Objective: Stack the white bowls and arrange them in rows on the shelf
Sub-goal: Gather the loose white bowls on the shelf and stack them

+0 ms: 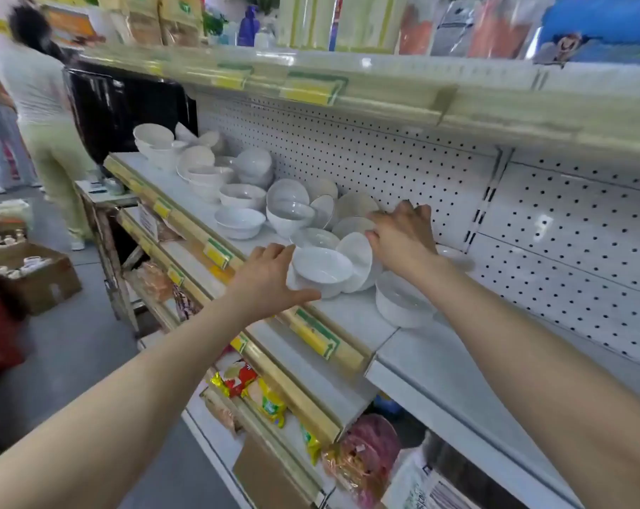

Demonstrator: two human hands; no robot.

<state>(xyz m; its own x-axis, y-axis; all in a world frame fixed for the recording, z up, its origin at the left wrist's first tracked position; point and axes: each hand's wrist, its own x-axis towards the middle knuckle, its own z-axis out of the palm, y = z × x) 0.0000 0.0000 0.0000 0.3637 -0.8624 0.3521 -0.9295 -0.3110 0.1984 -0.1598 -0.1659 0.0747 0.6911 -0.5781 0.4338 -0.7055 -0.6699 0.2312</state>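
1. Both bare arms stretch forward over the white shelf (348,317). The left hand (271,277) is at its front edge, and the right hand (403,233) reaches deeper, near the pegboard back wall (384,159).
2. White bowls crowd the shelf in a loose jumble (293,211): some upright, some tipped on their sides, a few small stacks further left (157,145). One upright bowl (399,303) sits just under the right forearm. Yellow price tags (315,336) line the shelf lip, snack packets (252,387) fill the shelf below, and a person (43,104) stands at far left.
3. Left fingers curl round the rim of a tilted bowl (322,268), thumb below, gripping it. Right fingers are spread, palm down, touching the tipped bowls (355,225) beside it; whether they grip, I can't tell.
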